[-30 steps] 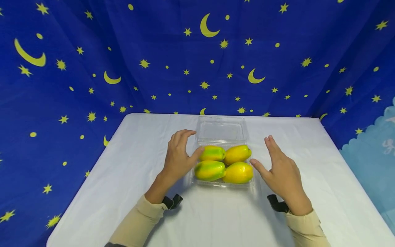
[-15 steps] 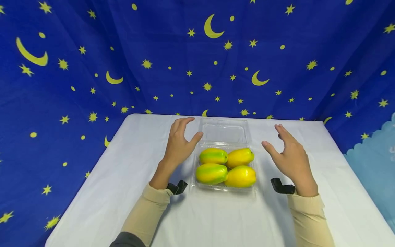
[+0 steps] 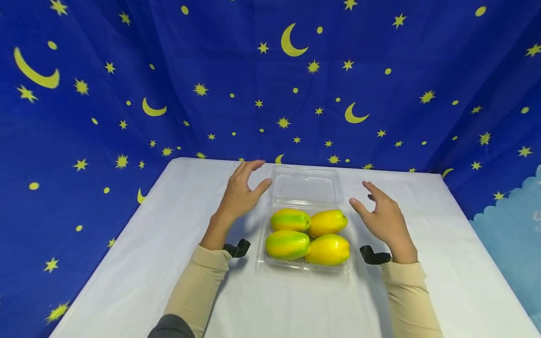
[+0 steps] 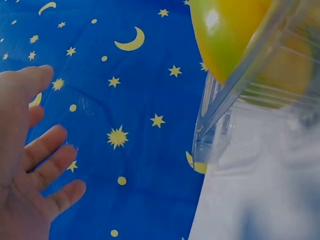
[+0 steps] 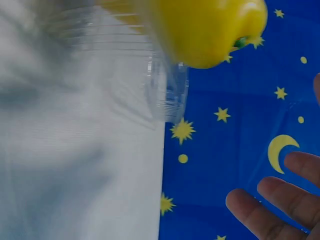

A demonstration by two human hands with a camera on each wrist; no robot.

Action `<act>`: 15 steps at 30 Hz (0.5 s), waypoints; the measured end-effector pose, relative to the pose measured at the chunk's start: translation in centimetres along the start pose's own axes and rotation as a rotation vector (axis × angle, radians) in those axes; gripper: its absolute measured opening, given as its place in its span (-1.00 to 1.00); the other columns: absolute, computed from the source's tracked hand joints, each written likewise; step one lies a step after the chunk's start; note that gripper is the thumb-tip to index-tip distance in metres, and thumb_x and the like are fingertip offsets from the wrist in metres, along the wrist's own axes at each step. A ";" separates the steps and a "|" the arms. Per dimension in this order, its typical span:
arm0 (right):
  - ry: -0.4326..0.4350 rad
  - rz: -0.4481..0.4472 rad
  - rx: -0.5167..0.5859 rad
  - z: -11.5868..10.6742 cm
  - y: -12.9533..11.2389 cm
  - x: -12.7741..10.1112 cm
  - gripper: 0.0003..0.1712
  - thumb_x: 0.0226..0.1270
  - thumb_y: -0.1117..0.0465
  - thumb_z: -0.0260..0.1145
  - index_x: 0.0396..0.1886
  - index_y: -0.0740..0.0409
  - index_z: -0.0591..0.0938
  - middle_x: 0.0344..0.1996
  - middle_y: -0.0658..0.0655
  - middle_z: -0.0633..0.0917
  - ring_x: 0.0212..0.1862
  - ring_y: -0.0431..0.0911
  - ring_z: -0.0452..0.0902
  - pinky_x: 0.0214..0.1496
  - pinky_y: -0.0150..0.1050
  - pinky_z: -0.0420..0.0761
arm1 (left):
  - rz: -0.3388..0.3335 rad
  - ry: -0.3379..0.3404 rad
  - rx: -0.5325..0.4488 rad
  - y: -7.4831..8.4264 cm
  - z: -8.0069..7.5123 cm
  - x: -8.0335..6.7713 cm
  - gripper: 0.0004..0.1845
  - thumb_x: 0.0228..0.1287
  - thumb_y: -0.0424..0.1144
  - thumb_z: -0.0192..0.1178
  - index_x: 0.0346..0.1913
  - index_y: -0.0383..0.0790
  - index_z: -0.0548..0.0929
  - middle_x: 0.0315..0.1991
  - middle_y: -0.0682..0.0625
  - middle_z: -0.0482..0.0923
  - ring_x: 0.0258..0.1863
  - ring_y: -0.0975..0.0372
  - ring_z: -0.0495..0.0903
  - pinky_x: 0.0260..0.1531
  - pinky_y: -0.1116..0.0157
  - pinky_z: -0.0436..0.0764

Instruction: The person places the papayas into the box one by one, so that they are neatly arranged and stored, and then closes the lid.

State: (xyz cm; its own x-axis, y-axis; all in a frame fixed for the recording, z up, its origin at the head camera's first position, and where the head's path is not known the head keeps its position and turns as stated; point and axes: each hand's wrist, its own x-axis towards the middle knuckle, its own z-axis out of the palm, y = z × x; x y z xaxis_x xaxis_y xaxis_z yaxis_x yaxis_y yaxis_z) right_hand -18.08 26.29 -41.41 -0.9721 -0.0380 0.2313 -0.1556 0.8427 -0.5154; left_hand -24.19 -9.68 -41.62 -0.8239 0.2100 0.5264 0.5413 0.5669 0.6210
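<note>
A clear plastic clamshell box [image 3: 304, 267] stands on the white table with its lid [image 3: 305, 185] folded back, away from me. Several glossy yellow and green papayas [image 3: 287, 245] fill the base in two rows. My left hand [image 3: 240, 195] hovers left of the lid, thumb and fingers spread, holding nothing. On the other side, my right hand [image 3: 384, 223] is held in the air right of the box, also free of any object. In the left wrist view, relaxed fingers [image 4: 52, 155] show apart from the box wall; the right wrist view shows fingers [image 5: 272, 192] likewise apart from it.
A white cloth covers the table [image 3: 296, 310]. Behind it and at the left hangs a blue curtain [image 3: 228, 56] with yellow moons and stars. A light blue scalloped cloth [image 3: 513, 239] hangs at the right edge. Black straps [image 3: 237, 249] sit on both wrists.
Both hands have drawn away from the papayas and up toward the lid's sides. The right hand moved outward, then slightly back inward. Box and papayas shift only slightly with the head view.
</note>
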 end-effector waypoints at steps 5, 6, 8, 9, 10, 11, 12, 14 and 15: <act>-0.056 0.021 0.017 0.3 0.7 0.3 -0.13 0.48 -0.26 0.13 0.54 0.20 0.24 0.42 0.42 0.39 0.27 0.38 0.48 0.19 0.37 0.47 | 0.001 -0.076 -0.023 -0.4 0.3 0.3 -0.42 0.37 0.09 0.25 0.38 0.00 0.46 0.30 0.02 0.50 0.32 0.13 0.47 0.31 0.00 0.46; -0.067 0.027 0.022 0.4 0.9 0.5 -0.13 0.48 -0.26 0.12 0.55 0.19 0.24 0.43 0.41 0.38 0.28 0.38 0.48 0.21 0.37 0.47 | -0.002 -0.090 -0.023 -0.5 0.4 0.4 -0.42 0.38 0.10 0.24 0.39 0.01 0.46 0.30 0.02 0.50 0.32 0.12 0.47 0.31 0.00 0.46; -0.090 0.034 0.028 0.6 1.4 0.7 -0.13 0.48 -0.26 0.13 0.56 0.17 0.22 0.43 0.42 0.37 0.29 0.38 0.47 0.23 0.37 0.46 | -0.012 -0.112 -0.029 -0.9 0.8 0.4 -0.42 0.38 0.10 0.23 0.39 0.00 0.46 0.30 0.02 0.49 0.32 0.11 0.47 0.30 0.00 0.47; -0.103 0.037 0.033 0.8 1.6 0.8 -0.13 0.48 -0.25 0.13 0.56 0.16 0.22 0.43 0.42 0.37 0.29 0.38 0.47 0.25 0.37 0.45 | -0.020 -0.121 -0.030 -1.2 1.0 0.4 -0.43 0.39 0.09 0.23 0.38 0.01 0.46 0.30 0.02 0.49 0.31 0.11 0.47 0.29 -0.01 0.47; -0.118 0.038 0.038 0.9 1.8 0.9 -0.14 0.49 -0.25 0.13 0.57 0.15 0.21 0.43 0.43 0.36 0.29 0.38 0.47 0.25 0.36 0.44 | -0.028 -0.130 -0.029 -1.5 1.1 0.4 -0.43 0.39 0.08 0.23 0.38 0.00 0.46 0.30 0.02 0.49 0.30 0.10 0.47 0.28 -0.01 0.48; -0.131 0.036 0.043 1.0 2.1 1.0 -0.15 0.49 -0.24 0.13 0.57 0.14 0.20 0.43 0.44 0.36 0.29 0.38 0.47 0.26 0.36 0.44 | -0.036 -0.144 -0.029 -1.8 1.3 0.3 -0.44 0.40 0.07 0.23 0.38 0.00 0.47 0.31 0.01 0.48 0.30 0.09 0.47 0.27 -0.02 0.48; -0.146 0.034 0.049 1.2 2.4 1.0 -0.15 0.50 -0.22 0.13 0.57 0.14 0.20 0.42 0.45 0.37 0.29 0.38 0.47 0.26 0.36 0.44 | -0.044 -0.160 -0.028 -2.1 1.5 0.3 -0.44 0.40 0.06 0.23 0.38 -0.01 0.47 0.32 0.00 0.48 0.30 0.07 0.47 0.27 -0.03 0.48; -0.173 0.028 0.055 1.5 2.9 0.9 -0.18 0.52 -0.19 0.12 0.57 0.13 0.19 0.42 0.46 0.37 0.30 0.37 0.46 0.27 0.36 0.43 | -0.064 -0.209 -0.024 -2.7 1.7 0.1 -0.43 0.41 0.06 0.22 0.40 -0.01 0.46 0.35 -0.01 0.44 0.31 0.07 0.45 0.27 -0.04 0.48; -0.187 0.025 0.058 1.7 3.2 0.9 -0.19 0.53 -0.17 0.11 0.58 0.12 0.18 0.42 0.46 0.36 0.31 0.37 0.46 0.28 0.36 0.42 | -0.075 -0.245 -0.020 -3.1 1.8 0.0 -0.43 0.41 0.07 0.21 0.41 0.01 0.44 0.37 -0.01 0.42 0.32 0.07 0.44 0.29 -0.04 0.47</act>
State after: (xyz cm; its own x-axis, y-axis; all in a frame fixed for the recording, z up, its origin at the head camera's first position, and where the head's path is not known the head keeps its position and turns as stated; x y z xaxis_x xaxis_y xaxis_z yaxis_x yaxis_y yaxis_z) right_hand -19.73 27.99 -44.23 -0.9907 -0.1210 0.0629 -0.1352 0.8126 -0.5669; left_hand -26.12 -9.99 -44.61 -0.8769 0.3558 0.3233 0.4779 0.5728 0.6660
